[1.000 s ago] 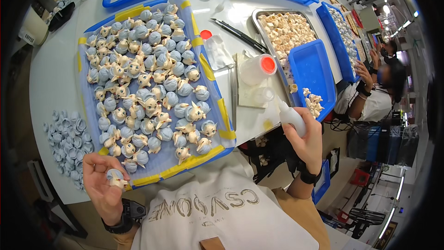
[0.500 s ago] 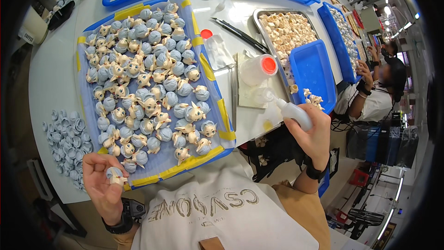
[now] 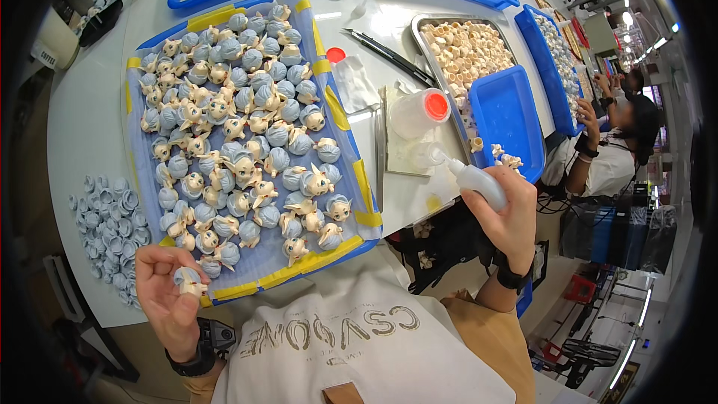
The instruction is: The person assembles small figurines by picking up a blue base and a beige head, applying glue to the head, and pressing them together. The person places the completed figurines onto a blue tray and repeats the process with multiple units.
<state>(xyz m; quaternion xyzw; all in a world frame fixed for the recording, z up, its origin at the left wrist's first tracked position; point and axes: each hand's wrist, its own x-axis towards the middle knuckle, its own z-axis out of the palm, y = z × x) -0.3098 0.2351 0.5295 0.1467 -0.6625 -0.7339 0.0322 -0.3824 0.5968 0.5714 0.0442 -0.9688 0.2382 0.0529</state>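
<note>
My left hand (image 3: 166,295) is closed round a small doll head (image 3: 190,282) with blue-grey hair and pale skin, just off the near left corner of a cloth-lined blue tray (image 3: 288,278). Many similar doll heads (image 3: 243,168) lie in that tray, which has yellow tape along its rim. In my right hand (image 3: 511,213) is a soft squeeze bottle (image 3: 482,185), tilted with its nozzle pointing up and left. The nozzle tip is by a small clear container (image 3: 425,155) on a flat plate; whether they touch I cannot tell. Behind it stands a clear jar with a red lid (image 3: 436,105).
Loose blue-grey hair pieces (image 3: 112,228) are heaped at the left. A metal tray (image 3: 416,30) of pale parts and a smaller blue tray (image 3: 508,120) sit at the right, near black tweezers (image 3: 393,56). A co-worker (image 3: 598,157) works at the far right.
The doll head in my left hand has turned slightly. My right hand and the squeeze bottle have hardly moved.
</note>
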